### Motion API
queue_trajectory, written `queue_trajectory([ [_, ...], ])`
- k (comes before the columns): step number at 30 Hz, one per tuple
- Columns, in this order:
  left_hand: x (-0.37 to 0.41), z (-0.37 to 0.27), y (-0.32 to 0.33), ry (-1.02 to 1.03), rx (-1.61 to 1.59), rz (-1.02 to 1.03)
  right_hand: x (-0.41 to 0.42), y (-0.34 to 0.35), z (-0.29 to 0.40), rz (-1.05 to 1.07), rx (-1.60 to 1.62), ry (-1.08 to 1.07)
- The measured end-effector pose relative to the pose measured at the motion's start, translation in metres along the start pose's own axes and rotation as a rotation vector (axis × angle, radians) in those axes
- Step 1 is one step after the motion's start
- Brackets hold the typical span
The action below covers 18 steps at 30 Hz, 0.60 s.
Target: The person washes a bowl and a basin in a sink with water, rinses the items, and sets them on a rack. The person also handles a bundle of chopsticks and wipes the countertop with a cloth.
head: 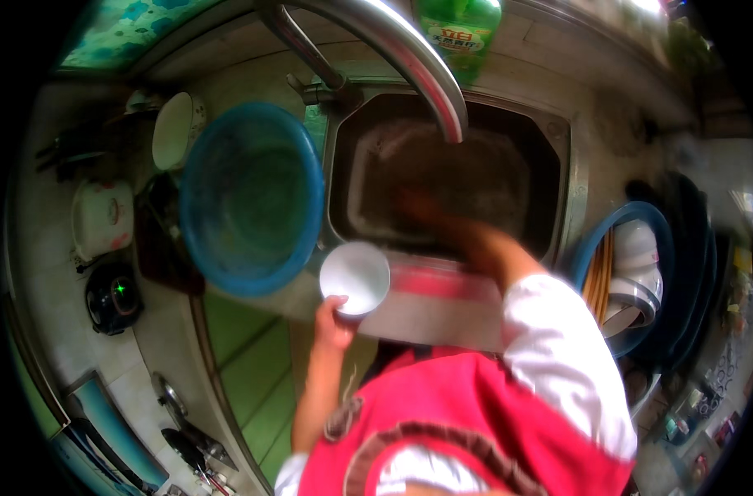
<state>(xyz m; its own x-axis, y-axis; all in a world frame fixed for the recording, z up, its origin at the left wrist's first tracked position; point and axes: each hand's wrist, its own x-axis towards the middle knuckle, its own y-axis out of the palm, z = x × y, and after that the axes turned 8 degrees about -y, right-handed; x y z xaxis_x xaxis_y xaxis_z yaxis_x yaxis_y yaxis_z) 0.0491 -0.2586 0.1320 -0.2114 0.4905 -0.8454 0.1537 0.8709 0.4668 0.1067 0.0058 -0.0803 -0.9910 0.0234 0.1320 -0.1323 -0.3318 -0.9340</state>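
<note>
My left hand (336, 325) grips a white bowl (355, 279) by its rim, thumb over the near edge. The bowl tilts with its inside facing up, just in front of the sink's near left corner. Down in the metal sink (556, 204) is my right hand (417, 208), blurred and dim. Its fingers cannot be made out, nor whether it holds anything. A curved metal faucet (414, 53) arches over the sink. Left of the sink stands a large blue plastic basin (252, 198) that seems to hold water.
A green dish soap bottle (460, 37) with writing stands behind the sink. To the right, a blue basin (624, 211) holds bowls (637, 245) and chopsticks (598, 279). On the left are a white bowl (175, 133), a white container (104, 217) and a black appliance (113, 297).
</note>
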Motion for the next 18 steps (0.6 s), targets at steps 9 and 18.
queue_trajectory([
  [9, 0.014, -0.002, 0.019, 0.135, 0.115, -0.005, -0.059, 0.041, -0.062, -0.240, 0.090, 0.292],
  [18, 0.074, -0.010, 0.034, 0.507, 0.492, -0.073, -0.079, 0.045, -0.059, -0.001, -0.023, 0.196],
])
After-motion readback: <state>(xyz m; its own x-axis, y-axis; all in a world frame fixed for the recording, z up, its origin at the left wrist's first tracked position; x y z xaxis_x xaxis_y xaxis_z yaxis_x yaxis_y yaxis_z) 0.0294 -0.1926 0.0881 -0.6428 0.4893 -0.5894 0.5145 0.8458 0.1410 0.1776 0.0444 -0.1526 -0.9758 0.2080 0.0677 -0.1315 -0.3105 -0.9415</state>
